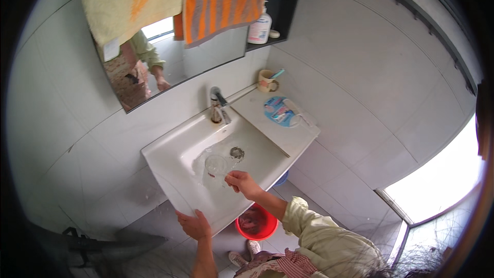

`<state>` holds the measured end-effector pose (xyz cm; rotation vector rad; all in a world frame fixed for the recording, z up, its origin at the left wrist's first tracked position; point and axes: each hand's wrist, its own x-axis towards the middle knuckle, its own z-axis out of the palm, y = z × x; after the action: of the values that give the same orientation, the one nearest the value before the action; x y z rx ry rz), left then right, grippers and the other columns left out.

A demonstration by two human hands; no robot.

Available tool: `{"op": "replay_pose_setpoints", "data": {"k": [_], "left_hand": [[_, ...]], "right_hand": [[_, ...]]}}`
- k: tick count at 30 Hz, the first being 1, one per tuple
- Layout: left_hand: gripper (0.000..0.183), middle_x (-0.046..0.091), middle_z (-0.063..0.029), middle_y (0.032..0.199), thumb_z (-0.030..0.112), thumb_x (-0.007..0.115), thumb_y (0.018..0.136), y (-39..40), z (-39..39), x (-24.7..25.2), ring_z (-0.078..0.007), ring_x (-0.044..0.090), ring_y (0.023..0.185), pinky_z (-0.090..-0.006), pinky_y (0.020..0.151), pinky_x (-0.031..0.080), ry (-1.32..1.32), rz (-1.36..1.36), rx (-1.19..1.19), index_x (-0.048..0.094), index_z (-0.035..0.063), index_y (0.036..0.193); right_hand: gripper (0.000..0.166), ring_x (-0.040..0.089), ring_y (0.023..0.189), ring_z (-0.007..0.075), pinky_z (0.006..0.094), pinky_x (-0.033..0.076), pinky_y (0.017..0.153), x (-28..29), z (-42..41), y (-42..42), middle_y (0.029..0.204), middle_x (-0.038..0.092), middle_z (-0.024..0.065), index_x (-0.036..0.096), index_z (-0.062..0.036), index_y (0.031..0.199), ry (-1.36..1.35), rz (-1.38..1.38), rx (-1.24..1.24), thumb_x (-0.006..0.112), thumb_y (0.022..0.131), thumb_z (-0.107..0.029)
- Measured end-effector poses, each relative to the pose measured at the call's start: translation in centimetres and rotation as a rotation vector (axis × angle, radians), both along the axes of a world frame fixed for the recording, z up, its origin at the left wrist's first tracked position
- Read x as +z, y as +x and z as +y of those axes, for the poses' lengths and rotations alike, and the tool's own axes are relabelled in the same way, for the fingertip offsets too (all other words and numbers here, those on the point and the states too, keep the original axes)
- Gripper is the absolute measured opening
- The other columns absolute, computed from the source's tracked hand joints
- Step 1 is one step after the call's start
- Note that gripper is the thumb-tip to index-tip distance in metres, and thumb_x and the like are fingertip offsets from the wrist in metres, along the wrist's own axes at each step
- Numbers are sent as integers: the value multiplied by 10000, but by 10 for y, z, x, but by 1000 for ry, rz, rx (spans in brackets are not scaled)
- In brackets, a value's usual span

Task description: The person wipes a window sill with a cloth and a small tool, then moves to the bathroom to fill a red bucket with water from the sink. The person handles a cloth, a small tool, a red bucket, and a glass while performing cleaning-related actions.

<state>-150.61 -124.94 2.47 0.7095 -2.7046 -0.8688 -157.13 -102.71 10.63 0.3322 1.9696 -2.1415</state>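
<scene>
My right hand [241, 183] grips the handle of a clear, round cup or scoop [216, 165], held over the basin of a white ceramic washbasin [170, 154]. Shallow water lies in the basin around a dark drain [237, 153]. A small dark red mark shows near the cup's lower rim; what it belongs to is unclear. At the washbasin's front left corner, my left hand [195, 224] holds the rim, thumb on top and fingers outside. Behind the basin stands a chrome faucet [218, 106] with rusty stains; whether water runs from it is not clear.
Right of the basin, a flat counter [254, 112] carries a blue printed package [278, 110] and a mug [267, 81] with a toothbrush. Under the front edge stands a red bucket [266, 229] with dark contents. Towels [224, 4] hang over a mirror [216, 60]. A pump bottle [260, 29] stands on a shelf.
</scene>
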Motion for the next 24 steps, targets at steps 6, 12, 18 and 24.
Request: {"op": "replay_pose_setpoints", "data": {"k": [6, 12, 18, 24], "left_hand": [[746, 486, -269, 1283, 299, 600, 870, 1, 11, 7, -413, 536, 1120, -476, 928, 460, 1, 8, -38, 271, -73, 1427], [752, 491, -248, 1295, 322, 593, 880, 0, 6, -11, -409, 538, 1132, -469, 942, 462, -27, 42, -26, 267, -61, 1439], [760, 465, -237, 1326, 362, 580, 893, -1, 7, 8, -384, 554, 1123, -469, 912, 487, -28, -82, -42, 254, -50, 1441], [755, 473, -237, 1310, 366, 576, 889, 1, 5, 2, -391, 549, 1120, -474, 907, 485, -27, -24, -36, 262, -51, 1434]], "right_hand": [[200, 492, 676, 41, 205, 395, 592, 65, 82, 129, 789, 606, -30, 659, -28, 987, 309, 93, 67, 604, 956, -218], [281, 658, 804, 237, 360, 514, 743, 18, 137, 187, 837, 689, 127, 666, -4, 951, 771, -155, 176, 620, 897, -275], [272, 677, 932, 345, 451, 545, 769, -48, 148, 184, 940, 708, 162, 714, -63, 973, 1442, -391, 638, 618, 843, -282], [183, 695, 951, 297, 429, 557, 760, -48, 155, 185, 971, 724, 120, 742, -99, 924, 1614, -573, 836, 647, 813, -210]]}}
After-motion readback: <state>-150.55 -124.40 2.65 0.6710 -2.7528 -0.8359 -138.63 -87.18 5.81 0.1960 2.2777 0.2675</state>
